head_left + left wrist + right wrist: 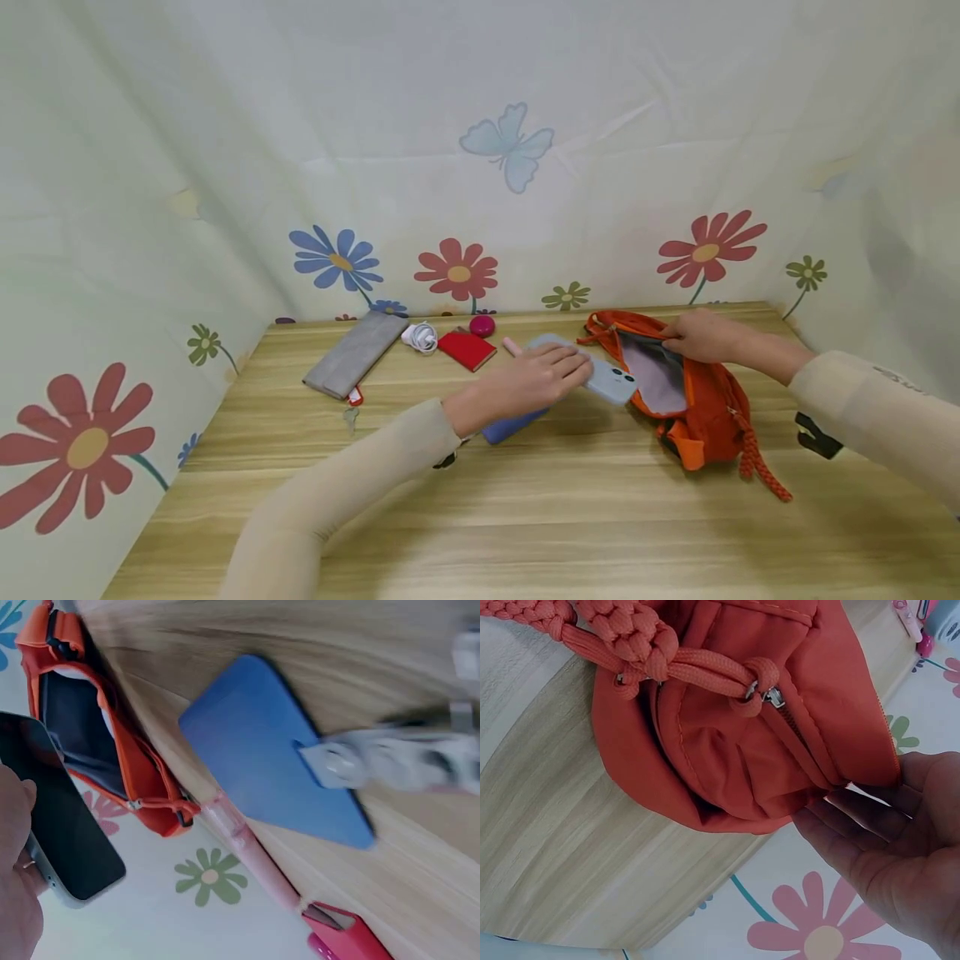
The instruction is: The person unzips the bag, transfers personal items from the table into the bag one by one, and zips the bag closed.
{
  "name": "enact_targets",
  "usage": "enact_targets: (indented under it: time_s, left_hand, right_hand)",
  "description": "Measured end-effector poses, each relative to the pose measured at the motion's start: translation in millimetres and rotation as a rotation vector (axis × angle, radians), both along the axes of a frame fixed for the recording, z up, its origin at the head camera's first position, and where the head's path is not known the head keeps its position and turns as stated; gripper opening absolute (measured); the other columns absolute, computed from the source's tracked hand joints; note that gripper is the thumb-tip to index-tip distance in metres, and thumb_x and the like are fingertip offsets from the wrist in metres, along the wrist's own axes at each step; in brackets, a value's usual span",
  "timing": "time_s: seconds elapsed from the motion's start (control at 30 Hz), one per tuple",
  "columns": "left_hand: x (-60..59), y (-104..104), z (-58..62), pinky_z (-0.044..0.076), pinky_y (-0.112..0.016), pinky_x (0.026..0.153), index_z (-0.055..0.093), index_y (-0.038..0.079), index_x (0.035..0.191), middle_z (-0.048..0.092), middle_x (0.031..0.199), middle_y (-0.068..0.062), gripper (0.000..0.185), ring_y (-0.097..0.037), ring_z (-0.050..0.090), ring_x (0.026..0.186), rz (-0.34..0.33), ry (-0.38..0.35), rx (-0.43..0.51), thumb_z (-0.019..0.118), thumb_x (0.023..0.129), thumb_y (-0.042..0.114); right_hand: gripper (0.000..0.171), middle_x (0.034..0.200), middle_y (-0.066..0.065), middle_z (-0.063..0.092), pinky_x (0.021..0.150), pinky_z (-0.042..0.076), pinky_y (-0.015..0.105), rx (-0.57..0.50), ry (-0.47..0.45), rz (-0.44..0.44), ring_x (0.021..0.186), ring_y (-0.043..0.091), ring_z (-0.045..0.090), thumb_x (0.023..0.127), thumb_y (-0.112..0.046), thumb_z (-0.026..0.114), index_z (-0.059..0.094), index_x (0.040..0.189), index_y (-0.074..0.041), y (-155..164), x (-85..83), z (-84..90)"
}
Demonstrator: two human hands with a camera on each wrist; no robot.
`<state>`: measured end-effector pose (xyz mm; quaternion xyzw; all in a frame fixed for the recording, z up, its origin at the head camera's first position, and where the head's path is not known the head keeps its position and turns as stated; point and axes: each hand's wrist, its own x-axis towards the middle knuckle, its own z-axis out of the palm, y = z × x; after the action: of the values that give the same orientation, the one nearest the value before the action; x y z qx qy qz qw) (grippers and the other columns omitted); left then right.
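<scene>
1. Head view: a light blue phone (609, 379) is gripped by the left hand (536, 377), fingers curled over its top, its far end held at the mouth of an orange bag (693, 408). The bag lies on the tabletop (525, 500), right of centre. Its upper rim is pinched by the right hand (701, 335) and the opening is held apart, so the grey lining shows. A blue flat case (510, 427) lies under the left wrist. Farther left along the far edge are noted a grey pouch (354, 354), a white coiled cable (422, 337), a red wallet (467, 349), a round magenta object (482, 325) and a pink stick (513, 347).

2. Left wrist view: the phone (64, 825) is seen screen-side, dark, clasped at its edge by the left hand (19, 900). The bag (112, 742) opening lies just beyond it. The blue case (277, 754) rests flat on the wood, with the pink stick (251, 851) beside it.

3. Right wrist view: the bag (757, 712) rim is held by the fingertips of the right hand (889, 847); its braided cord (622, 641) and zipper pull (771, 696) are slack.

4. Judgement: the phone is best angled flat and slid along the lining while the rim is kept lifted, so the corner is not caught on the zipper.
</scene>
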<state>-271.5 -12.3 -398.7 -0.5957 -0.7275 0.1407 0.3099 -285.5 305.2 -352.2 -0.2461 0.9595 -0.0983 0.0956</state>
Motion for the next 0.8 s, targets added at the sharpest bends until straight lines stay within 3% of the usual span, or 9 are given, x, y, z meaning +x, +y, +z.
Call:
enact_targets:
  time_s: [0.23,0.47,0.8]
  left_hand:
    - [-9.5,29,-7.5,0.044,-0.036,0.111,0.059,0.007,0.138,0.063,0.139,-0.007,0.033,-0.023,0.059,0.129,-0.064,0.019,-0.032,0.052,0.107,0.015]
    - [-19.6,53,-17.8,0.044,-0.035,0.111,0.06,0.008,0.137,0.064,0.138,-0.006,0.032,-0.021,0.06,0.127,-0.139,0.008,-0.055,0.042,0.11,0.008]
    - [-33.2,77,-21.9,0.036,-0.034,0.117,0.053,0.01,0.147,0.056,0.147,-0.006,0.039,-0.019,0.051,0.138,-0.104,-0.084,-0.189,0.039,0.111,0.009]
  right_hand:
    - [0.021,0.067,-0.001,0.052,0.058,0.04,0.03,-0.037,0.036,0.046,0.058,0.013,0.045,0.099,-0.007,0.06,0.074,0.105,0.007,7,-4.2,-5.4]
    - [0.024,0.066,-0.001,0.052,0.058,0.039,0.029,-0.019,0.012,0.011,0.057,0.013,0.045,0.1,-0.01,0.06,0.074,0.108,0.007,0,1.4,0.5]
    - [0.025,0.066,-0.001,0.051,0.06,0.039,0.03,-0.024,0.001,-0.003,0.059,0.013,0.045,0.101,-0.01,0.058,0.073,0.11,0.007,-5,1.7,-0.4]
